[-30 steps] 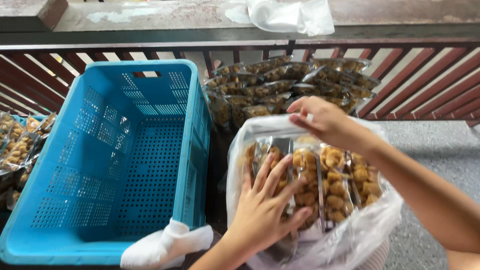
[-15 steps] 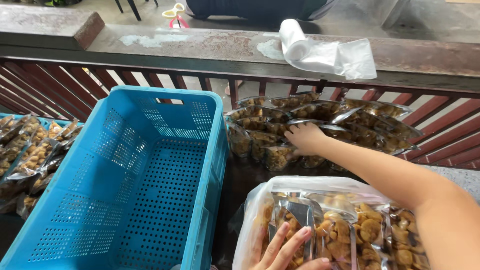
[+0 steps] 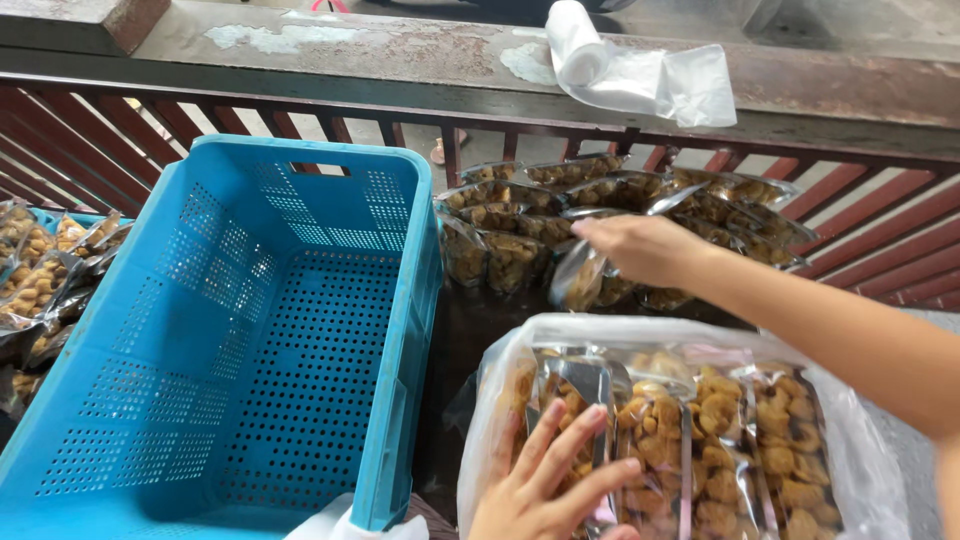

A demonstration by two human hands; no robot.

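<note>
My right hand reaches out over a pile of clear snack packets and grips one packet that hangs from its fingers. My left hand rests flat with spread fingers on a big clear plastic bag that holds several packets of golden fried snacks. The bag lies at the lower right, just in front of the pile. An empty blue perforated plastic crate stands to the left of both hands.
A red-brown slatted railing runs behind the pile under a worn concrete ledge, on which lies a roll of clear plastic bags. More snack packets sit in another blue crate at the far left. White cloth pokes out below the crate.
My right hand went from the big bag out to the pile and has picked up one packet. The view tilted upward and my left hand stayed on the bag.
</note>
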